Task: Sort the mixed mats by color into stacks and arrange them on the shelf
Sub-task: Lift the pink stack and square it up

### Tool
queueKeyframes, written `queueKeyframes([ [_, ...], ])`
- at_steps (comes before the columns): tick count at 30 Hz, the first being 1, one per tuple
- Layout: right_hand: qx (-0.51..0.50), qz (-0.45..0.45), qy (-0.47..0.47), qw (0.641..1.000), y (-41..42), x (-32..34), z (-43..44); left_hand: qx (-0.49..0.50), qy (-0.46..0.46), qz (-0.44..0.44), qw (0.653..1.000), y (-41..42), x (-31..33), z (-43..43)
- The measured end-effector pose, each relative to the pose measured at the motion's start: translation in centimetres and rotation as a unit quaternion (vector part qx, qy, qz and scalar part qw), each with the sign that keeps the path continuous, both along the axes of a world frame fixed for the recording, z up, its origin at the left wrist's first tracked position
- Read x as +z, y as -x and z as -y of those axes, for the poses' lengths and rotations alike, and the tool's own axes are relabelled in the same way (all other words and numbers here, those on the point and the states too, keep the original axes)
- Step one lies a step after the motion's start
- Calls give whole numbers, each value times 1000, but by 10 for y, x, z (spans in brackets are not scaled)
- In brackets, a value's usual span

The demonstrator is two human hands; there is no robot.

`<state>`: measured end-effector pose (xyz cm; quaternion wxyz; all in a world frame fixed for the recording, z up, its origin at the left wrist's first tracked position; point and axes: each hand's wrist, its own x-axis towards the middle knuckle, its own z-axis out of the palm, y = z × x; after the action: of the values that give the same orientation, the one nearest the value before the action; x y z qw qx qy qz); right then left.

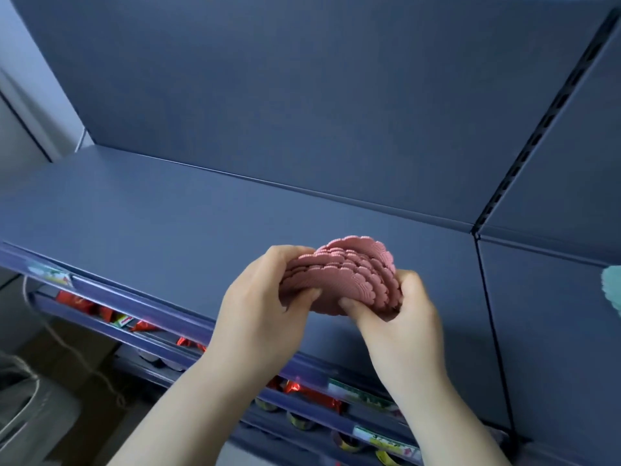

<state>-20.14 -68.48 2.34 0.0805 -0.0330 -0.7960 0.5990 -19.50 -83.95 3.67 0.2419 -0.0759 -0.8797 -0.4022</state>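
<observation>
Mats in tilted left-to-right fan

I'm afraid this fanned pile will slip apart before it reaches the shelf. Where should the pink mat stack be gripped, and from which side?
Probably at its two opposite rims, one hand from each side, as the left hand and right hand grip the pink mat stack now: the thin scalloped mats lie staggered, so pressing both edges inward should square them above the shelf.
</observation>
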Motion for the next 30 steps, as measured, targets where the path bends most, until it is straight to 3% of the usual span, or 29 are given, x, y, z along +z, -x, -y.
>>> queueKeyframes([
  [14, -76, -36, -2, 996, 34, 4, 215, -55, 30, -53, 997, 52, 6, 210],
  [20, -72, -19, -18, 997, 36, 1, 243, -63, 4, 5, 998, 54, -3, 244],
  [30, -32, 3, -32, 999, 63, 4, 250, -24, -10, 26, 999, 69, -3, 252],
])
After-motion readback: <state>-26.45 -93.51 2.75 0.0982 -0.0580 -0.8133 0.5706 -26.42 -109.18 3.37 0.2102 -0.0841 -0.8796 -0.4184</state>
